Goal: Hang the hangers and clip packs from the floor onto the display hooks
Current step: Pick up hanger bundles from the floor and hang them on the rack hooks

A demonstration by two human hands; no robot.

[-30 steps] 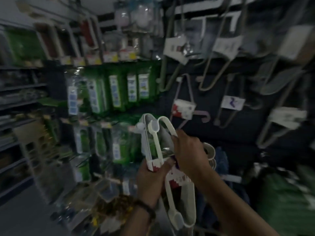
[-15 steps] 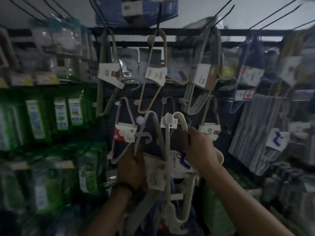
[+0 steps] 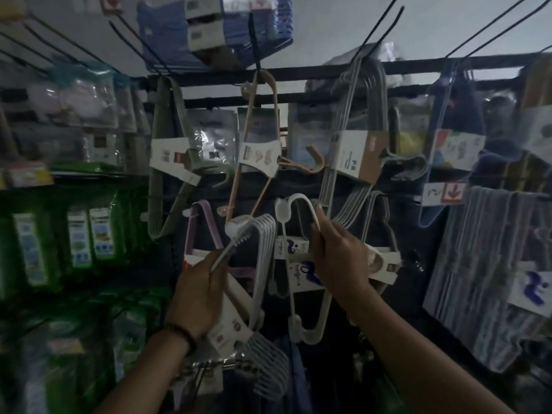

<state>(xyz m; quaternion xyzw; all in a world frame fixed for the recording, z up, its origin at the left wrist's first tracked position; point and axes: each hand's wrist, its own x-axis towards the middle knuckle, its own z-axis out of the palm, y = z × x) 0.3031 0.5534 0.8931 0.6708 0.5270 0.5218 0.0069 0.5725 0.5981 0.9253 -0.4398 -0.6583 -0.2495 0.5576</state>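
My left hand (image 3: 200, 297) grips a bundled pack of white hangers (image 3: 259, 264) by its card sleeve, tilted to the right, low on the display. To its right, my right hand (image 3: 337, 261) is closed on the upper arm of a cream hanger pack (image 3: 294, 204) with a white label, raised in front of the dark display wall. Whether that pack rests on a hook is hidden. Black wire display hooks (image 3: 255, 40) stick out overhead.
Hanger packs hang on the wall: olive (image 3: 167, 162), peach (image 3: 263, 162), grey wire (image 3: 355, 150), lilac (image 3: 203, 234), blue (image 3: 442, 174). Green packets (image 3: 77, 234) fill the left shelves. Striped grey packs (image 3: 490, 264) hang at right. A blue pack (image 3: 215, 28) hangs overhead.
The view has risen from the floor-level shelves up to the hook wall. Both hands lifted their hanger packs higher, and the two packs have moved apart.
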